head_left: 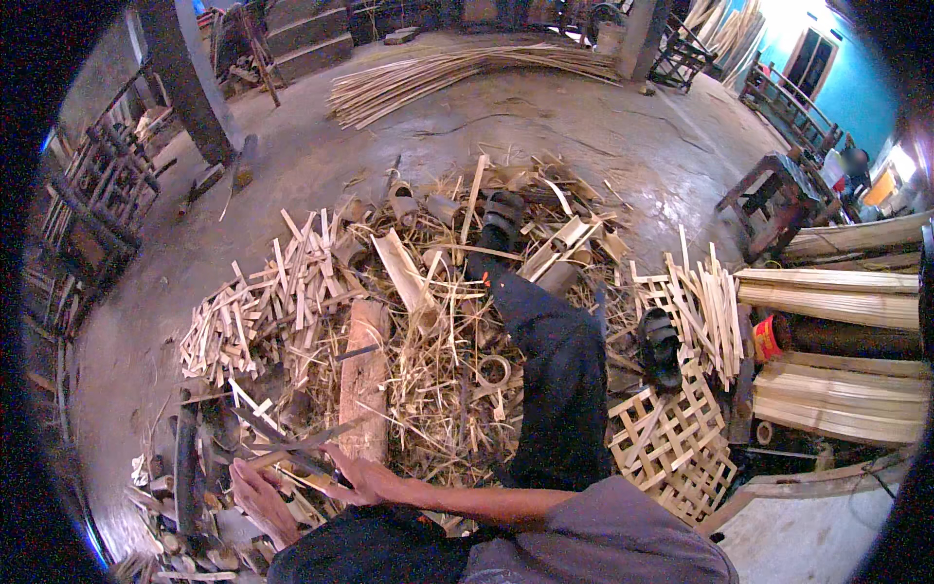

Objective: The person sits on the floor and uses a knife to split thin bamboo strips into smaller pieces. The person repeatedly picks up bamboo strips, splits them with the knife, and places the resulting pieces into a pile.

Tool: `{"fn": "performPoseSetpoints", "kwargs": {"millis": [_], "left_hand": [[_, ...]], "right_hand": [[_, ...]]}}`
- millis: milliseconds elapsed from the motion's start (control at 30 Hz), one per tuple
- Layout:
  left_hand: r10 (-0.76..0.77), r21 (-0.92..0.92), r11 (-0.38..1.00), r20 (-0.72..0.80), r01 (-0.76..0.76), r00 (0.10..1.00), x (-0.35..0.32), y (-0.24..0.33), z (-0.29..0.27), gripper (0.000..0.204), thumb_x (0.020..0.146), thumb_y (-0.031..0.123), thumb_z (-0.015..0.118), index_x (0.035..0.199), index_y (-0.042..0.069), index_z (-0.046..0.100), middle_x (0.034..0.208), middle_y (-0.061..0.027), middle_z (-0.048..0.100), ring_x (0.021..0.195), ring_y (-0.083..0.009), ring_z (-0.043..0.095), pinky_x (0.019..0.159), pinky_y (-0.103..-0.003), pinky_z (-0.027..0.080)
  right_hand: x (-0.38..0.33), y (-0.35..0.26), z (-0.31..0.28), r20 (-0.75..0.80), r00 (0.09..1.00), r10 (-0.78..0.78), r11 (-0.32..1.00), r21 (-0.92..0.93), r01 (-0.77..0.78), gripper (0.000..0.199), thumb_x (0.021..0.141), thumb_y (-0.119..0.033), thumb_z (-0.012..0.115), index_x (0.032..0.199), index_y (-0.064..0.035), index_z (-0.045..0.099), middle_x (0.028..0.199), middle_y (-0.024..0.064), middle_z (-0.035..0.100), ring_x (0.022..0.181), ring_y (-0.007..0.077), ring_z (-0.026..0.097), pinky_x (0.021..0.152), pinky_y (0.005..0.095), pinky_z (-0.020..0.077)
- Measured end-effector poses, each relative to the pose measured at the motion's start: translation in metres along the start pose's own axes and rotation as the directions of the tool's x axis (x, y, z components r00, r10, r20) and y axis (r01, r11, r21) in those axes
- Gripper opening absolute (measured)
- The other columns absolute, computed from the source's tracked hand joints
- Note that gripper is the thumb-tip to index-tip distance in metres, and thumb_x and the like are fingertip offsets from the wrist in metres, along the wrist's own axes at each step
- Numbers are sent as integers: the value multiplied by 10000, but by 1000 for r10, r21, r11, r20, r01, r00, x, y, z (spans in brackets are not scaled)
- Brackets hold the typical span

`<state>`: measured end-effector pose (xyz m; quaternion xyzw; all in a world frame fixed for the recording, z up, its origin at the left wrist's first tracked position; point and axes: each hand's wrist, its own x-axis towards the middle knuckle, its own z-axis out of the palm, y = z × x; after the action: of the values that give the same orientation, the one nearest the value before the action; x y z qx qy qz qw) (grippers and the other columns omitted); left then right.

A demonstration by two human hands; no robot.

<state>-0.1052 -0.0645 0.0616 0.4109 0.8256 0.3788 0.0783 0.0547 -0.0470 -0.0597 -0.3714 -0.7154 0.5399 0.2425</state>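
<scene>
My left hand [264, 500] is low at the left, its fingers closed on a thin bamboo strip [316, 438] that slants up to the right. Close beside it, my right hand [362, 479] is wrapped round the dark handle of a knife. The long dark knife blade [261, 422] points up and left, crossing the strip. My fingers partly hide the handle and the strip's near end. Just beyond my hands lies a thick wooden block [364, 375], with a short dark flat piece [357, 352] across it.
Cut bamboo pieces [243, 326] lie heaped at the left, among shavings [457, 389] and split bamboo tubes [404, 273]. My outstretched leg [559, 360] crosses the middle. A woven bamboo panel [671, 438], a sandal [659, 350] and bundled strips [842, 394] lie right. Long strips [467, 73] lie behind.
</scene>
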Motion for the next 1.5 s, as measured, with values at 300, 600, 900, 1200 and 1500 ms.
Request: {"fn": "performPoseSetpoints", "kwargs": {"millis": [300, 600, 900, 1200, 1500], "left_hand": [[-149, 161, 979, 147, 125, 978, 29, -49, 0, 518, 998, 356, 334, 1203, -82, 519, 1196, -282, 534, 1062, -407, 506, 898, -446, 390], [10, -131, 991, 223, 20, 975, 13, -48, 2, 422, 996, 274, 348, 1011, -73, 588, 1001, -209, 640, 903, -260, 641, 769, -393, 508], [-138, -38, 990, -33, 137, 990, -3, 19, -11, 476, 1002, 270, 326, 907, -123, 577, 728, -192, 657, 633, -234, 677, 575, -319, 561], [-138, -109, 985, -1, 137, 990, 6, 8, -6, 508, 1008, 312, 310, 926, -115, 572, 741, -206, 656, 616, -240, 668, 574, -320, 560], [-159, -132, 979, 7, 158, 987, 18, -3, -4, 496, 1002, 314, 316, 929, -116, 554, 780, -217, 651, 614, -254, 666, 584, -323, 570]], "right_hand": [[-20, 19, 0, -101, 994, -40, 977, 204, 60, 430, 944, -426, 474, 1247, -121, 450, 860, 190, 613, 712, 313, 614, 629, 419, 480], [-10, 22, -35, -11, 951, 308, 950, 43, -308, 579, 893, -528, 474, 1274, -92, 491, 1050, 253, 624, 952, 419, 613, 840, 466, 493], [1, 31, -30, 26, 971, 237, 971, 39, -238, 410, 930, -431, 489, 990, -31, 556, 705, 199, 600, 688, 372, 614, 622, 449, 462], [4, 29, -40, 69, 974, 216, 972, 81, -221, 412, 925, -442, 487, 1005, -47, 574, 733, 209, 613, 733, 405, 619, 644, 458, 476], [7, 15, -52, 142, 962, 234, 967, 67, -245, 479, 912, -477, 468, 1025, -25, 578, 822, 240, 639, 762, 435, 624, 685, 503, 488]]}}
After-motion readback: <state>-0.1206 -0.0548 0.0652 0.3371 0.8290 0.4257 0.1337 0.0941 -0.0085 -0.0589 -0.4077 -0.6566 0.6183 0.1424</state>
